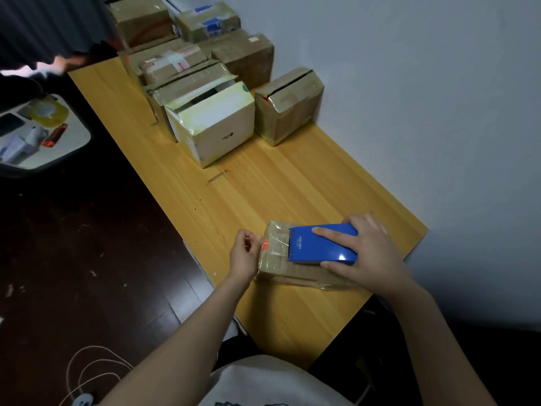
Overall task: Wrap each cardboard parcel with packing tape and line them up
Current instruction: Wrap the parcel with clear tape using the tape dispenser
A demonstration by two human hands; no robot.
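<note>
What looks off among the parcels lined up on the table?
The white box at the front of the row has its top flap lifted, with a dark gap showing beneath it. The lone brown parcel beside it shows a dark slit where its top flaps fail to meet.

Parcel (pixel 292 273) before me at the near end of the table (pixel 263 186), tape dispenser (pixel 322 244) on top under my right hand (pixel 370 253), my left hand (pixel 244 254) pinching the tape strip (pixel 273 244) at its left end, wrapped parcels (pixel 216 121) clustered at the far end, tape roll (pixel 48 112) off left.
</note>
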